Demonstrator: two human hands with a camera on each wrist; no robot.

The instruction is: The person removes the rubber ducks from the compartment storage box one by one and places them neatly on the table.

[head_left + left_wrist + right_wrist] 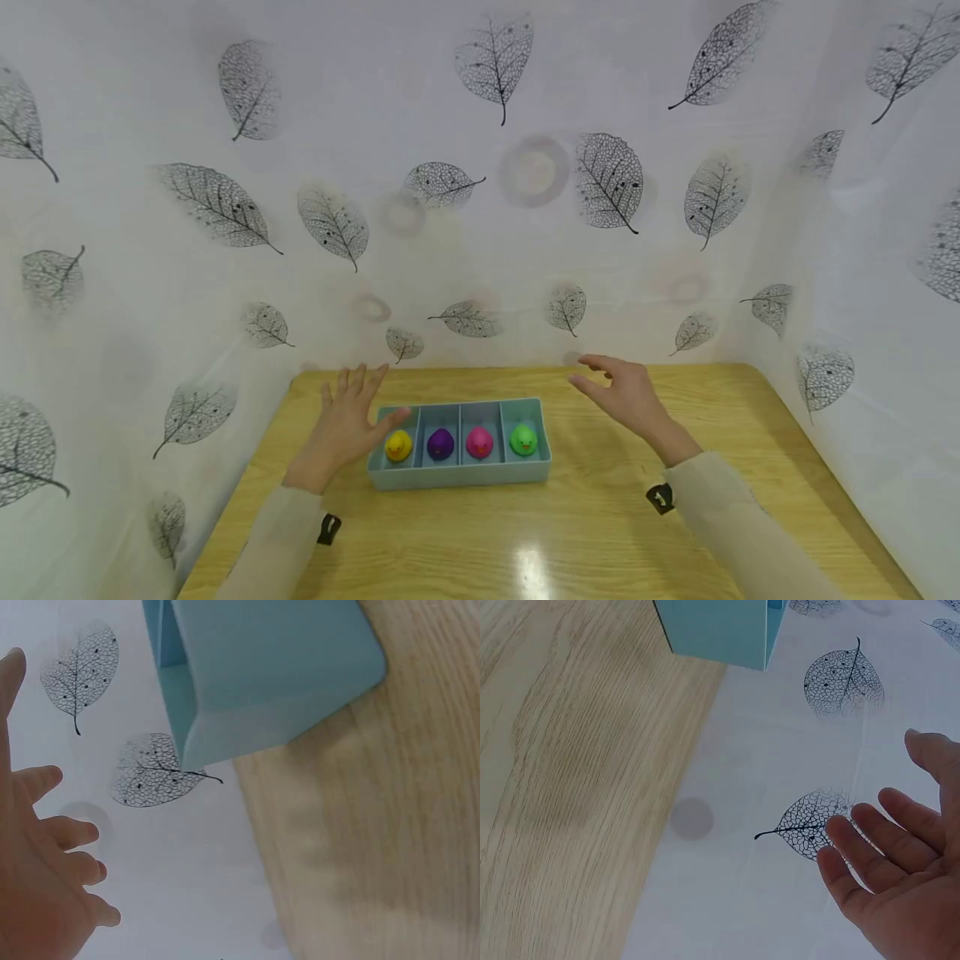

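Note:
A pale blue-green box [461, 477] with a row of compartments sits on the table. From left to right its compartments hold a yellow duck [398, 446], a purple duck [440, 444], a pink duck [479, 442] and a green duck [523, 439]. My left hand [348, 429] is spread over the box's left end, its thumb overlapping the yellow duck's compartment in the head view. Off the right end, my right hand [628, 397] hovers with fingers extended and thumb apart. Both hands hold nothing; the wrist views show the box's outer walls [281, 667] beside the fingers.
The light wood table [600, 533] extends in front of and around the box. White sheeting [480, 250] printed with dark leaves rises behind it and along both sides. A black band piece [660, 498] hangs at the right cuff, another [328, 528] at the left.

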